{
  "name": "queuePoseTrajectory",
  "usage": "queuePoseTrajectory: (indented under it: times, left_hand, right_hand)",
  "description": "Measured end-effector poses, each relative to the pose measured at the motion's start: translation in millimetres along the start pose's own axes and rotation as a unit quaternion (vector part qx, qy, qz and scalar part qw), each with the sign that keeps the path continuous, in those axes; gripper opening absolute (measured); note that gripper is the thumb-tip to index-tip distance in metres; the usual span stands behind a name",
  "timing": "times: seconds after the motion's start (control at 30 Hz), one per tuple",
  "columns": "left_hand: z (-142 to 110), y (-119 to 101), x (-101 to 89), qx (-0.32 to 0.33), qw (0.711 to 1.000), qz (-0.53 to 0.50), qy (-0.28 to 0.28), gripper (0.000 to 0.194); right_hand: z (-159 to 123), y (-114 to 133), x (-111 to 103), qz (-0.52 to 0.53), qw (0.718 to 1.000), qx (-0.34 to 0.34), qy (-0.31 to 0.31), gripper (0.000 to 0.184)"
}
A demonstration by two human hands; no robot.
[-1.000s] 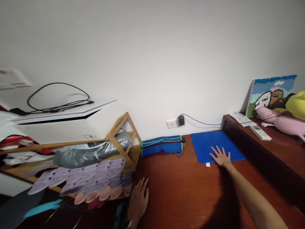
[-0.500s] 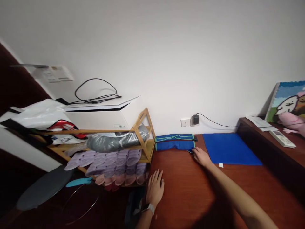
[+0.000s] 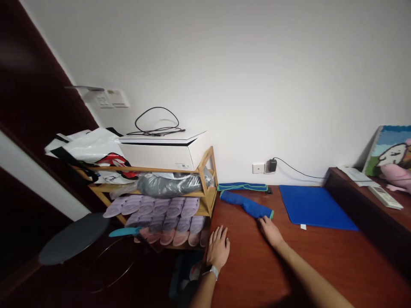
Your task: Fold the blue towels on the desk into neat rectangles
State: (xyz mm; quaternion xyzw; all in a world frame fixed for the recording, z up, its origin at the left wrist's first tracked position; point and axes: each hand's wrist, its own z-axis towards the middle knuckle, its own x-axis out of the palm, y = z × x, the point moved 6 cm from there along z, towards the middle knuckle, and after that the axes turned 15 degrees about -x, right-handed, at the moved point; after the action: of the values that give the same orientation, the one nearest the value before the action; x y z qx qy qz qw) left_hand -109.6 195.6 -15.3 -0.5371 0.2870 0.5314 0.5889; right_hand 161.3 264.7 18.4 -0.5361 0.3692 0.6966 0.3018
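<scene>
A long, narrow blue folded cloth (image 3: 245,204) with green edging lies slanted on the brown table, its right end nearer to me. My right hand (image 3: 270,231) has its fingers closed on the near edge of that end; the fingertips are partly hidden. Behind it, a second blue folded cloth (image 3: 242,187) with green trim rests along the wall, apart from the first. My left hand (image 3: 218,247), with a watch on the wrist, is flat on the table's left edge, fingers stretched out and holding nothing.
A blue mat (image 3: 316,207) with a white tag lies to the right. A wooden rack (image 3: 210,188) with purple and pink slippers (image 3: 175,207) and a white box (image 3: 157,155) stands left. A plugged-in black adapter (image 3: 272,165) is on the wall. A remote (image 3: 385,196) sits on the right ledge.
My right hand has drawn the right end of the nearer cloth toward me, so the cloth now slants. My left hand remains flat on the table edge. The view has shifted left.
</scene>
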Motion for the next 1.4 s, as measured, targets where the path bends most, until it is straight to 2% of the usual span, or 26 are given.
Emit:
queuePoseTrajectory:
  times: [0.13, 0.2, 0.23, 0.3, 0.37, 0.43, 0.5, 0.53, 0.63, 0.73, 0.87, 0.97, 1.03, 1.13, 1.2, 1.3, 1.4]
  left_hand:
    - [3.8, -8.9, -11.9, 0.008, 1.000, -0.018, -0.007, 0.046]
    - [3.3, -15.6, -21.8, 0.028, 0.999, -0.034, -0.001, 0.044]
    - [1.4, -19.6, -27.0, 0.041, 0.998, -0.041, 0.006, 0.043]
    - [-7.5, -30.2, -37.1, 0.073, 0.996, -0.054, 0.024, 0.042]
    - [-24.1, -48.0, -46.8, 0.114, 0.991, -0.064, 0.042, 0.039]
    - [-46.6, -77.3, -56.6, 0.171, 0.979, -0.092, 0.058, 0.040]
    - [-67.8, -115.1, -66.7, 0.224, 0.964, -0.131, 0.065, 0.051]
    - [-75.0, -134.4, -71.4, 0.241, 0.957, -0.149, 0.062, 0.051]
    - [-76.2, -179.5, -82.3, 0.235, 0.955, -0.179, 0.040, 0.032]
    - [-58.5, -194.1, -85.2, 0.190, 0.965, -0.177, 0.027, 0.030]
    - [-37.9, -182.3, -75.6, 0.096, 0.974, -0.196, 0.063, 0.027]
    - [-32.4, -181.0, -73.4, 0.074, 0.966, -0.233, 0.087, 0.015]
    - [-25.9, -184.3, -81.8, 0.062, 0.959, -0.264, 0.079, 0.016]
    - [-8.3, -191.7, -110.2, 0.025, 0.943, -0.331, 0.038, 0.025]
    - [2.7, -202.9, -135.5, 0.023, 0.927, -0.374, 0.019, 0.027]
    - [8.4, -230.1, -175.1, 0.073, 0.905, -0.418, 0.029, 0.021]
    - [1.4, -251.8, -209.3, 0.126, 0.874, -0.463, 0.072, 0.018]
  right_hand:
    - [-84.7, 54.0, 7.7, 0.087, 0.993, -0.076, -0.020, 0.050]
    - [-117.4, 78.2, -1.8, 0.145, 0.981, -0.132, -0.008, 0.044]
    - [-128.4, 86.7, -13.6, 0.173, 0.973, -0.154, -0.008, 0.040]
    - [-138.4, 93.4, -51.4, 0.212, 0.962, -0.167, -0.038, 0.033]
    - [-136.5, 89.5, -101.7, 0.219, 0.959, -0.151, -0.096, 0.028]
    - [-129.6, 84.9, -151.8, 0.214, 0.956, -0.147, -0.140, 0.024]
    - [-123.1, 84.7, -193.5, 0.214, 0.951, -0.161, -0.157, 0.022]
    - [-121.3, 86.2, -210.7, 0.215, 0.947, -0.173, -0.162, 0.021]
    - [-124.4, 93.1, -249.7, 0.208, 0.939, -0.205, -0.184, 0.019]
    - [-137.9, 98.3, -274.4, 0.207, 0.930, -0.213, -0.216, 0.019]
    - [-158.0, 102.4, -291.3, 0.226, 0.917, -0.212, -0.251, 0.020]
    - [-165.4, 97.1, -294.8, 0.228, 0.917, -0.213, -0.250, 0.019]
    - [-167.2, 85.0, -296.6, 0.213, 0.921, -0.201, -0.258, 0.019]
    - [-165.7, 62.2, -297.6, 0.141, 0.939, -0.138, -0.283, 0.026]
    - [-161.3, 57.4, -294.4, 0.071, 0.948, -0.091, -0.296, 0.036]
    - [-147.1, 81.0, -280.8, 0.020, 0.950, -0.113, -0.289, 0.056]
    - [-133.1, 110.9, -268.2, 0.056, 0.943, -0.141, -0.295, 0.066]
